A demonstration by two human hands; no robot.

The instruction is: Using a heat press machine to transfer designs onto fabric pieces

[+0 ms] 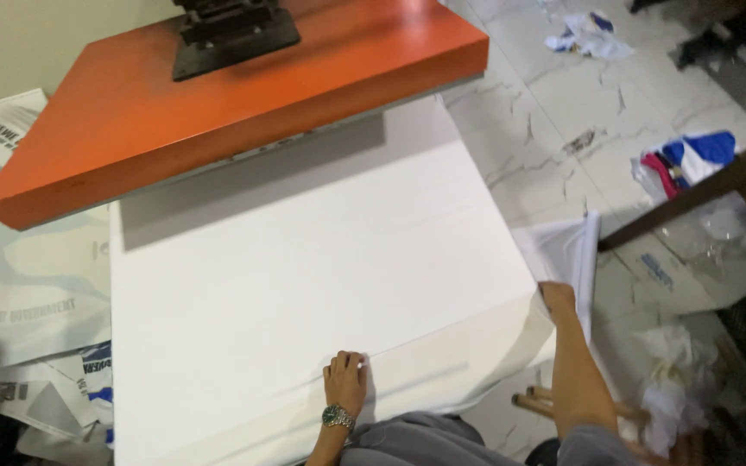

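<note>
A large white sheet [304, 276] lies flat on the lower bed of a heat press, under the raised orange upper plate [218, 95]. My left hand [346, 380], with a wristwatch on the wrist, presses down on the sheet's near edge with fingers curled. My right hand [558, 298] is at the right edge of the bed and grips a hanging piece of white fabric [567, 255] that drapes over the side.
Printed white sheets [28, 293] are piled left of the press. On the marble floor lie scraps of cloth [692, 160], crumpled white material [675, 380], a dark wooden table edge [692, 194] and a wooden stool leg [537, 401].
</note>
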